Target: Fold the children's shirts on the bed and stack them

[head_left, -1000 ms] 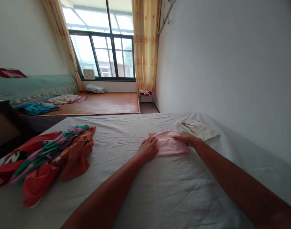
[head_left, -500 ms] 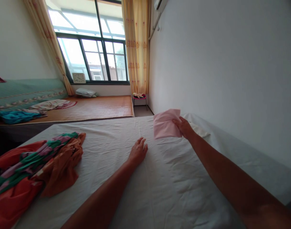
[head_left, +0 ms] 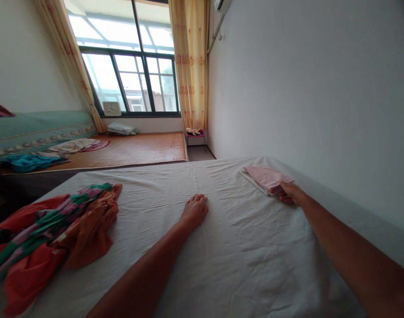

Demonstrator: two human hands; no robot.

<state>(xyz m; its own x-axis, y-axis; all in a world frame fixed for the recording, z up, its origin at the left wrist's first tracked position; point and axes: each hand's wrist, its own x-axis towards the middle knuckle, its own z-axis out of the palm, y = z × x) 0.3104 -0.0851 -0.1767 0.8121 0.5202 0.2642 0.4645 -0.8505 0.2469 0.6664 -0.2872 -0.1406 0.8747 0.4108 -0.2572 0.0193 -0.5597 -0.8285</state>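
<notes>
My right hand (head_left: 290,193) grips the near right corner of a folded pink cloth (head_left: 266,176). The cloth lies on top of a folded whitish cloth (head_left: 255,181), of which only the left edge shows. Both are on the white bedsheet (head_left: 218,247), close to the wall. My left hand (head_left: 195,209) rests palm down on the sheet near the middle, with nothing in it and its fingers slightly bent. To its left is a crumpled heap of clothes (head_left: 85,225) in red, orange, green and purple.
Beyond the sheet is a second bed with a brown mat (head_left: 145,148), holding a blue garment (head_left: 31,162) and a pale cloth (head_left: 74,145). A small stool (head_left: 196,134) stands by the curtain (head_left: 190,79). The white wall (head_left: 304,97) bounds the right side.
My right hand has carried the pink cloth right and down, from above the sheet onto the whitish cloth. My left hand has barely moved.
</notes>
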